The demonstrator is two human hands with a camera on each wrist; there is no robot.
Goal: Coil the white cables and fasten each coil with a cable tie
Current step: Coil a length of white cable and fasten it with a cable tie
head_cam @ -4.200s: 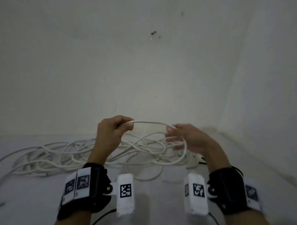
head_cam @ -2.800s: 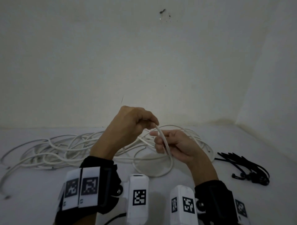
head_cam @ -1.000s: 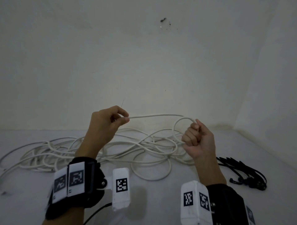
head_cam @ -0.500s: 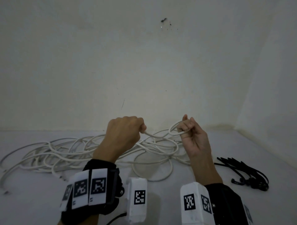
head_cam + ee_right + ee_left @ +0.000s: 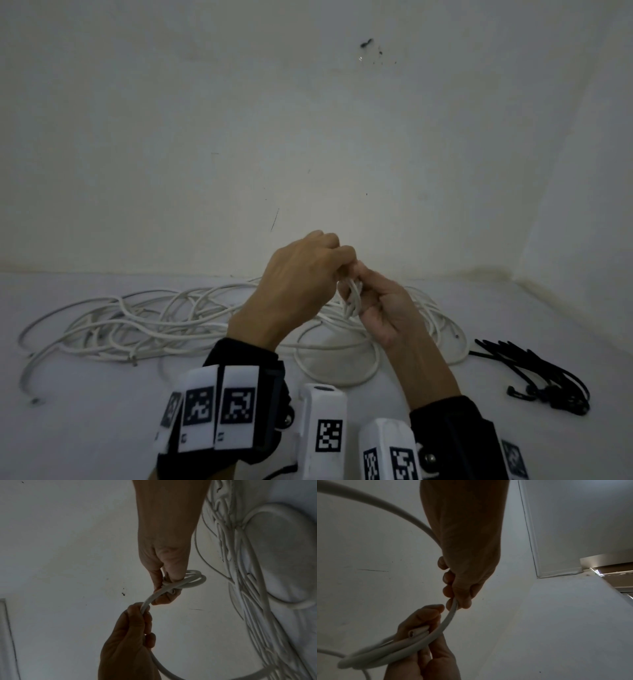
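Observation:
A white cable runs between both hands, which are raised over the floor. My right hand (image 5: 368, 294) grips a small coil (image 5: 193, 579) of two or three loops, with the cut cable end (image 5: 411, 634) showing beside its fingers. My left hand (image 5: 337, 265) pinches the same cable (image 5: 452, 611) right next to the coil, knuckles almost touching the right hand. From the left hand the cable (image 5: 164, 668) trails down to the loose tangle of white cables (image 5: 164, 318) on the floor. A bunch of black cable ties (image 5: 537, 373) lies on the floor at the right.
A plain white wall (image 5: 308, 137) stands just behind the tangle and meets a second wall (image 5: 589, 205) in the corner at the right. Bare white floor (image 5: 85, 428) lies in front of the cables. Marker-tagged wrist bands and cameras (image 5: 322, 431) fill the bottom of the head view.
The hands, held apart with a stretch of cable between them, have come together. The left hand has brought its length of cable to the right hand, which now holds another loop.

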